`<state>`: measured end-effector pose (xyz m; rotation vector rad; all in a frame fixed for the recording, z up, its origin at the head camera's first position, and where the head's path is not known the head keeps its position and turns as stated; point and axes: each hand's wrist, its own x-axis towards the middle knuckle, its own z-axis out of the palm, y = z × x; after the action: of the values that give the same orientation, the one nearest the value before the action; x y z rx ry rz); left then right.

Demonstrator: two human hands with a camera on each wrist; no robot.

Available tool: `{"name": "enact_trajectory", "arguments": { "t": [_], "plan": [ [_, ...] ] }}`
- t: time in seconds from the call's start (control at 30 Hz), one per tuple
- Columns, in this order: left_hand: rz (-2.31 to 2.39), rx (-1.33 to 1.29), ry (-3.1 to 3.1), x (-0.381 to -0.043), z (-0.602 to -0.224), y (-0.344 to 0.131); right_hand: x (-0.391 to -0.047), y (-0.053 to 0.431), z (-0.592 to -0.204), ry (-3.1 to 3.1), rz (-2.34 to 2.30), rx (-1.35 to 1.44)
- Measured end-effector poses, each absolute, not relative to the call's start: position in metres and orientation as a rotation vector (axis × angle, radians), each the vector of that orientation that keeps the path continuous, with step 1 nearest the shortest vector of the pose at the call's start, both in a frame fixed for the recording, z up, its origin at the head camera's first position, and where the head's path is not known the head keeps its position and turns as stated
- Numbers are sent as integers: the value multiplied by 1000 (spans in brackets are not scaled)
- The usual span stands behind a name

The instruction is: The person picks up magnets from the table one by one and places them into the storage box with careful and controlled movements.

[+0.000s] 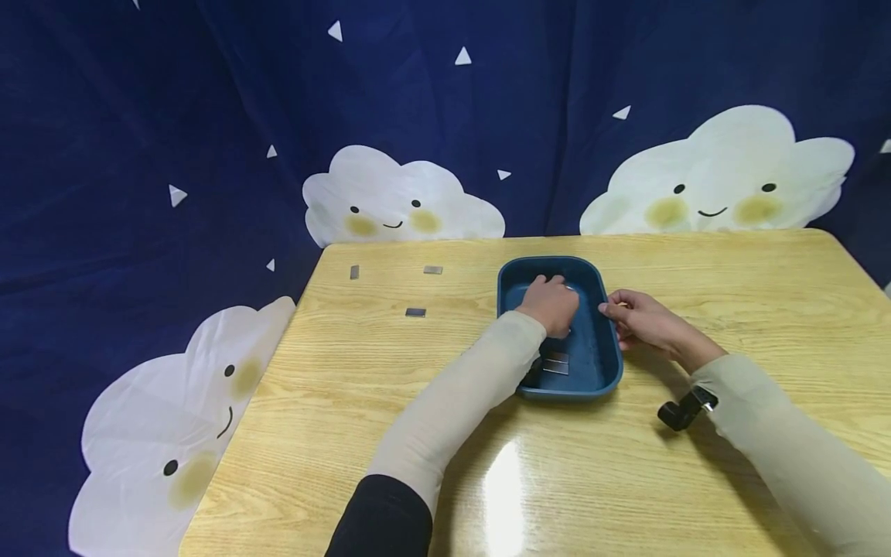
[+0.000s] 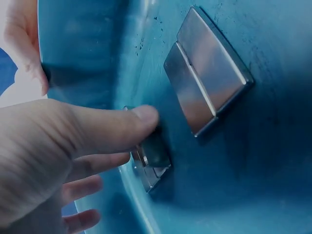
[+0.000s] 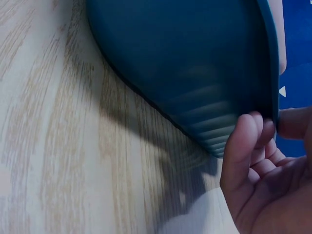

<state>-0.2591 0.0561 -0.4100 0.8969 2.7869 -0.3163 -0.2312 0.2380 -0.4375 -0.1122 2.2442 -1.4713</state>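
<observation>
A dark blue rectangular tub [image 1: 604, 379] stands on the wooden table. My left hand [image 1: 553, 303] reaches down inside it. In the left wrist view that hand's thumb and fingers pinch a small shiny metal block [image 2: 155, 152], partly hidden by the thumb, close over another metal piece [image 2: 148, 181] on the tub floor. Two more flat metal blocks [image 2: 210, 58] lie side by side on the floor, nearer to me in the head view. My right hand [image 1: 643, 321] grips the tub's right rim, thumb over the edge and fingers against the outer wall [image 3: 195, 97].
Three small metal blocks lie apart on the table left of the tub: one far left [image 1: 354, 271], a silver block [image 1: 433, 270] near the back, and a darker block [image 1: 415, 312] closer. Behind the table [image 1: 313, 433] hangs a dark blue curtain [image 1: 543, 93] with clouds.
</observation>
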Motion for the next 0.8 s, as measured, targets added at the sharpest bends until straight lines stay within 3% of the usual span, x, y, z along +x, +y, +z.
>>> {"name": "enact_trajectory", "arguments": {
  "t": [0.8],
  "plan": [
    [-203, 887, 2803, -266, -395, 47, -231, 237, -436, 2239, -1486, -102]
  ]
}}
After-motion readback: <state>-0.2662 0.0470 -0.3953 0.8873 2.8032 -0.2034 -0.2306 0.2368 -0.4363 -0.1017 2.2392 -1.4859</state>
